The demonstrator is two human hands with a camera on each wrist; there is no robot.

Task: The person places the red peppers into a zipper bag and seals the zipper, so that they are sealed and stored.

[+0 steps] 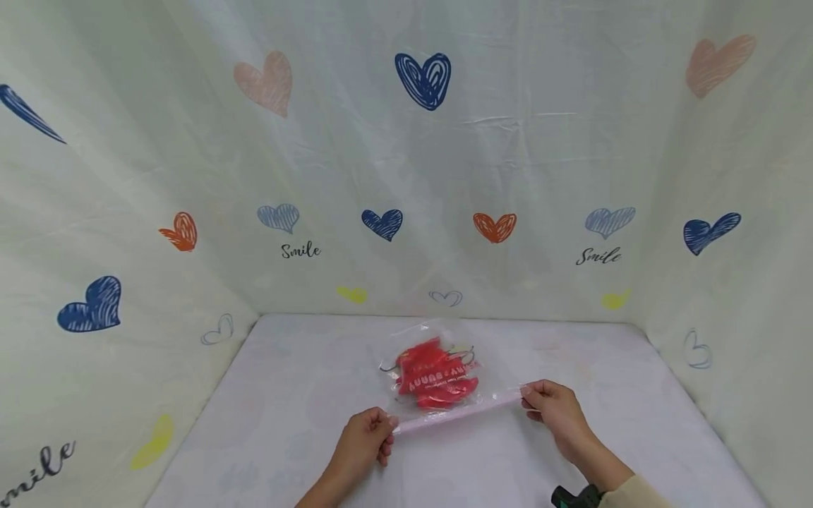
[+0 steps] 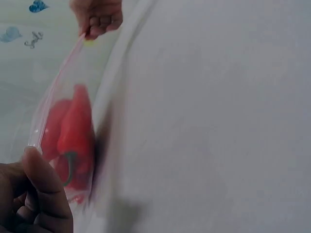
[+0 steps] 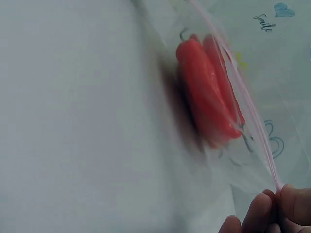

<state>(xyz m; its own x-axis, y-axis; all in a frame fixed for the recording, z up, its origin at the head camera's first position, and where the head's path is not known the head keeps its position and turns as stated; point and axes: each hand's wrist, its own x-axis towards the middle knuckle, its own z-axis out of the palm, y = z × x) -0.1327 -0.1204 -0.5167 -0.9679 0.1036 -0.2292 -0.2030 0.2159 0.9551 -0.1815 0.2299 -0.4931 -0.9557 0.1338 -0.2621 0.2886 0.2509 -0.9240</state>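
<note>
Between both hands stretches a clear plastic zip bag (image 1: pixel 492 367) with a pink zip strip along its near edge and white lettering on its face. Several red peppers (image 1: pixel 438 374) with green stems lie inside it. The left hand (image 1: pixel 366 441) pinches the left end of the strip between thumb and fingers. At the strip's other end, the right hand (image 1: pixel 559 416) pinches the corner the same way. In the left wrist view the peppers (image 2: pixel 75 131) bulge low in the bag, close to the white tabletop. The right wrist view shows the strip (image 3: pixel 250 104) pulled straight.
A white-covered table (image 1: pixel 286 381) lies under the bag. Pale curtain walls (image 1: pixel 546 162) printed with hearts and "Smile" lettering rise at the back and both sides. A dark device (image 1: pixel 576 496) sits on the right wrist beside a beige sleeve (image 1: pixel 635 492).
</note>
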